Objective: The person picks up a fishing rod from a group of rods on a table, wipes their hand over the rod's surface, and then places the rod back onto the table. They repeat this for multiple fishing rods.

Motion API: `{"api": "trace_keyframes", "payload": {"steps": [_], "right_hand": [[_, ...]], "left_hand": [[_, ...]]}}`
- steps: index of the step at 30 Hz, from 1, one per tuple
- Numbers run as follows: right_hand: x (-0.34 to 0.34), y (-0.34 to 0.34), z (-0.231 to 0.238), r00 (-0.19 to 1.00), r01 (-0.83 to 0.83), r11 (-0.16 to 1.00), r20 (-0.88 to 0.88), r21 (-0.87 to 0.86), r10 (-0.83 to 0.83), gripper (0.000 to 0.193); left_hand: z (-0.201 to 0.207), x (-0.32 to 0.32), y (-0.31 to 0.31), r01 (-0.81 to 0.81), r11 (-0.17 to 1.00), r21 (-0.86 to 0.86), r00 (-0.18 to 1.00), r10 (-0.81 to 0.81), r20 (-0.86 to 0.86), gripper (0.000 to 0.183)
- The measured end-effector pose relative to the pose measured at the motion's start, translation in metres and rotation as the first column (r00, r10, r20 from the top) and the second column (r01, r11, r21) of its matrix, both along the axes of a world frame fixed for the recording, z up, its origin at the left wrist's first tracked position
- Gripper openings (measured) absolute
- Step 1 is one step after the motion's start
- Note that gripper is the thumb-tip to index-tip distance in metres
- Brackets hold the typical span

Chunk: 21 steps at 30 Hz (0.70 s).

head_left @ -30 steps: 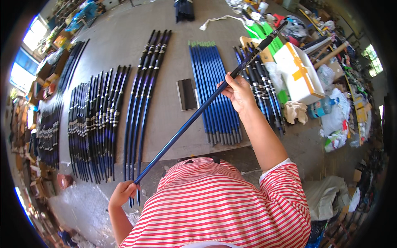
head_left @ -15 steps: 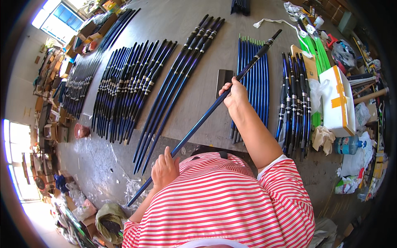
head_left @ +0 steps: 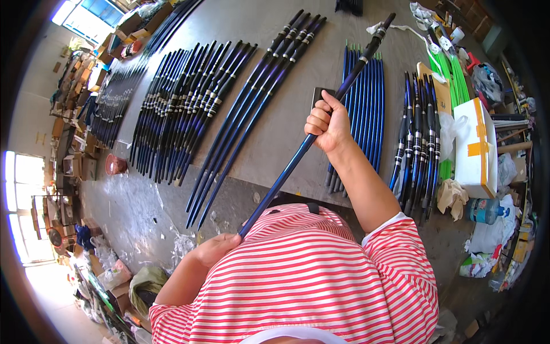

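Note:
My right hand (head_left: 330,122) is closed in a fist around a dark blue fishing rod (head_left: 285,174), thumb up along it. The rod slants from my waist toward the far right, its thick black handle with pale rings uppermost. My left hand (head_left: 216,249) is at the rod's lower end, its fingers closed on it close to my striped shirt; the tip is hidden there. Beyond the rod, slim blue rod sections (head_left: 365,109) with green tips lie in a row. Left of it, several long rods (head_left: 277,51) lie side by side on the grey table (head_left: 286,97).
A large row of banded rods (head_left: 175,109) lies farther left. To the right are more rods (head_left: 421,132), green rods (head_left: 456,80), a white foam box (head_left: 472,143) with orange tape, and a blue water bottle (head_left: 484,211). A reddish bucket (head_left: 116,164) stands on the floor.
The rod has shifted up and away from me. My left hand has moved from the rod's side to its lower end, and my right fist has tightened around the shaft.

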State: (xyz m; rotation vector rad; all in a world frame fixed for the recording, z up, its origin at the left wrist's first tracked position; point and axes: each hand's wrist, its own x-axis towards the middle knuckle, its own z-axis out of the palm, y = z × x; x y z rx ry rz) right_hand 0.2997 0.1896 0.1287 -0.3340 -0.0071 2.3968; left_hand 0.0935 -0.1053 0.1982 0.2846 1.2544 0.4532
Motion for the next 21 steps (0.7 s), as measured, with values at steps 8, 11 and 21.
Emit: {"api": "trace_keyframes", "payload": {"steps": [8,11,21], "right_hand": [[0.002,-0.017,-0.042,0.661,-0.226,0.927,0.746,0.301,-0.081,0.051],[0.025,-0.059,-0.049,0.624,-0.303,0.912,0.781,0.277,-0.03,0.036],[0.11,-0.186,-0.083,0.497,0.093,0.99,0.857,0.104,-0.137,0.027]], "left_hand": [[-0.086,-0.027,0.048,0.495,0.8,0.338,0.549,0.013,-0.836,0.039],[-0.115,-0.041,0.076,0.536,0.765,0.358,0.453,0.098,-0.886,0.04],[-0.204,-0.079,0.125,0.629,0.744,0.228,0.255,0.08,-0.964,0.028]]}}
